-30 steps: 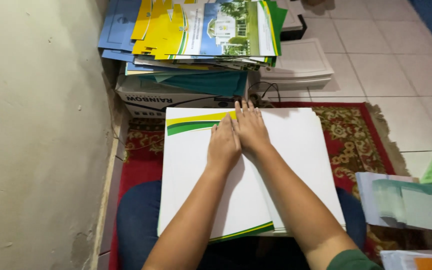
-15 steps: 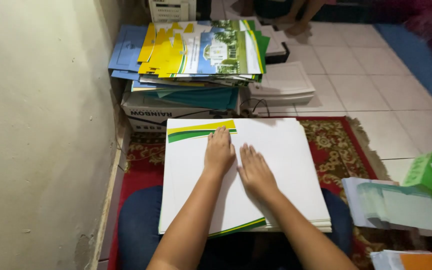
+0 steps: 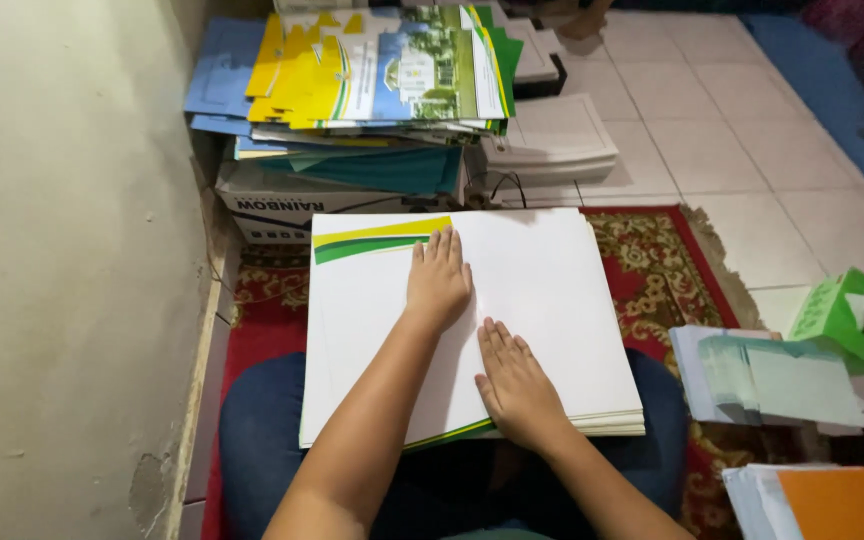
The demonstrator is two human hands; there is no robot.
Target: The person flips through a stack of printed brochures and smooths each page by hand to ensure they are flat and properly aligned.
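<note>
A stack of large white printed sheets with a yellow and green stripe at the top left corner lies on my lap. My left hand presses flat on the upper middle of the top sheet, fingers together and pointing away. My right hand lies flat lower down, near the fold line at the stack's near edge. Neither hand grips anything; both palms rest on the paper.
A cardboard box topped with a pile of colourful printed covers stands ahead by the wall. White paper stacks sit on the tiled floor. Pale green sheets, a green tissue box and an orange folder lie at right.
My right hand has slid from the top of the sheet, beside the left hand, down towards the near edge. The left hand stayed near the upper middle.
</note>
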